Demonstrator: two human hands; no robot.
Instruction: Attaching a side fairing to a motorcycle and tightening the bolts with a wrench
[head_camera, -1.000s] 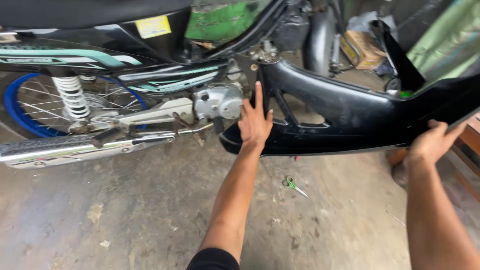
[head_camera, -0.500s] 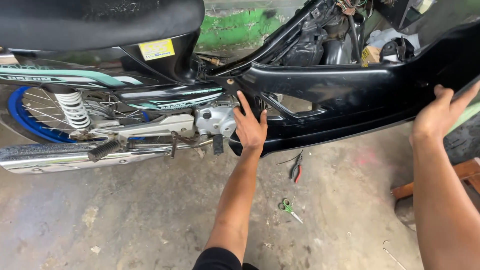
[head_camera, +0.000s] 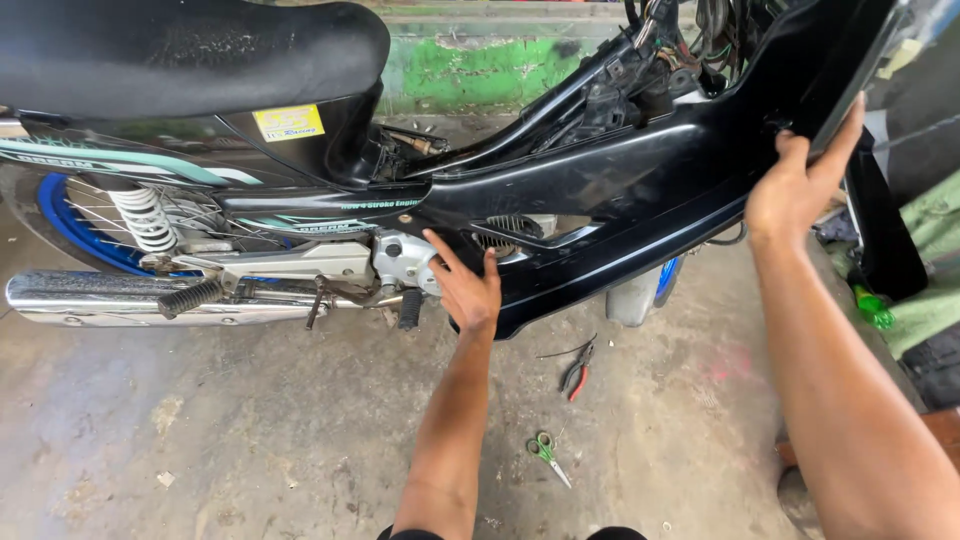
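Observation:
A long glossy black plastic body cover (head_camera: 620, 190) lies against the side of a motorcycle, slanting up to the right. My left hand (head_camera: 466, 288) presses flat on its lower rear end, next to the silver engine case (head_camera: 403, 262). Higher up at the right, my right hand (head_camera: 800, 175) grips the cover's upper front edge, fingers curled around it. The black seat (head_camera: 190, 55) fills the upper left, with a yellow sticker (head_camera: 289, 122) on the panel under it.
A chrome exhaust pipe (head_camera: 120, 298), a footpeg (head_camera: 190, 297) and a blue-rimmed rear wheel (head_camera: 75, 230) sit at left. Red-handled pliers (head_camera: 575, 375) and green-handled scissors (head_camera: 545, 455) lie on the concrete floor. A green bottle (head_camera: 872, 308) stands at right, a green wall (head_camera: 480, 70) behind.
The black cover has been swung up and in against the motorcycle's side. My right hand rose with its front end, and my left hand stayed pressed on the rear end near the engine.

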